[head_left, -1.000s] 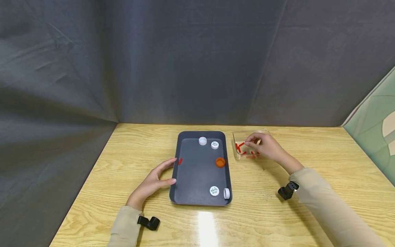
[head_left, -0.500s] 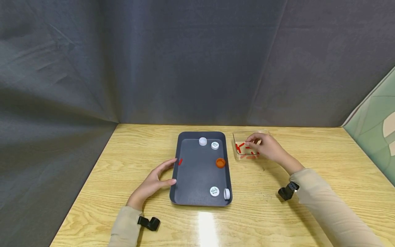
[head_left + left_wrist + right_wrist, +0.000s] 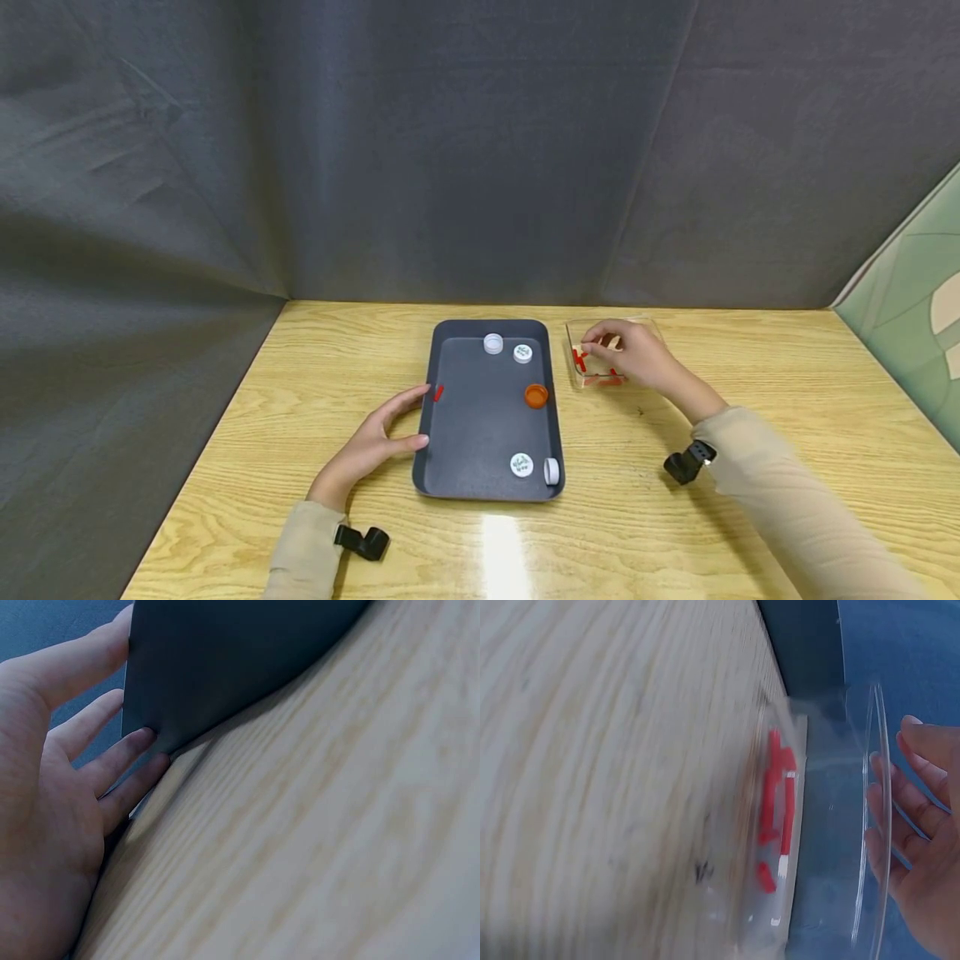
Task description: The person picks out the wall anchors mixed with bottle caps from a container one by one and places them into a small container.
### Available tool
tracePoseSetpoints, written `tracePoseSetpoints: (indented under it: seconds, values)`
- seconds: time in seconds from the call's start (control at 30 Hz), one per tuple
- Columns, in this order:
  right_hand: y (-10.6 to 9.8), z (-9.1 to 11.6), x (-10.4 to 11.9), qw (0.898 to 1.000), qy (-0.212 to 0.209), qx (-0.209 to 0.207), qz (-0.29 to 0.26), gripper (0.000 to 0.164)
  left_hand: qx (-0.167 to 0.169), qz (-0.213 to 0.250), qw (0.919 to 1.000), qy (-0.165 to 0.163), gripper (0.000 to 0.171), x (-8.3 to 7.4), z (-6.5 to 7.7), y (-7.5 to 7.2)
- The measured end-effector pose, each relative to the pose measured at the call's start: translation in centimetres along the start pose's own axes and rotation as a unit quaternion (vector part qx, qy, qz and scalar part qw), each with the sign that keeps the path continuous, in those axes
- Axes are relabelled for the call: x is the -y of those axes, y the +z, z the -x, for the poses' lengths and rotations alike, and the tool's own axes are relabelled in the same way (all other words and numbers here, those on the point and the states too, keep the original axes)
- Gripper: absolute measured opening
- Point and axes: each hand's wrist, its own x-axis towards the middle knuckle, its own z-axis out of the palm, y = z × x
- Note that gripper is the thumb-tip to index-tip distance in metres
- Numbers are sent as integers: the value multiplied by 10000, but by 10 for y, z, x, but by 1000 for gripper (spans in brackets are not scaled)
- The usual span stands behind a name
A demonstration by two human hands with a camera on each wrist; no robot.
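My left hand [image 3: 371, 442] lies at the left side of a dark grey tray [image 3: 480, 425], thumb and fingers spread along its edge. In the left wrist view, its fingertips touch the tray's outer wall [image 3: 217, 667]. My right hand [image 3: 639, 354] hovers over a clear box [image 3: 573, 375], thumb and forefinger close together with nothing visible between them. Several small red sticks [image 3: 769, 802] lie on the bottom of the box. One short red stick [image 3: 438, 392] is on the tray near its left edge. The right hand partly hides the box.
Several caps are on the tray's right half: an orange cap [image 3: 536, 396], white caps [image 3: 492, 343] and a white cap standing on its edge [image 3: 551, 472]. The wooden table [image 3: 337, 350] ends at a dark grey curtain [image 3: 480, 167] behind.
My right hand has shifted slightly left over the clear box, and now covers some red sticks that showed before. The left hand and the tray keep their places.
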Motion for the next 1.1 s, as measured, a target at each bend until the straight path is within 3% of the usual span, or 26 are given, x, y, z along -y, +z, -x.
tracePoseSetpoints:
  seconds: [0.47,1.1]
  values:
    - [19,-14,33,9979,111,360,-524,12,13,-29,10000,-11,73,1,-1,0]
    - [60,-49,86,9914,-687,881,-674,9,-52,2,10000,-58,73,-1,4,-3]
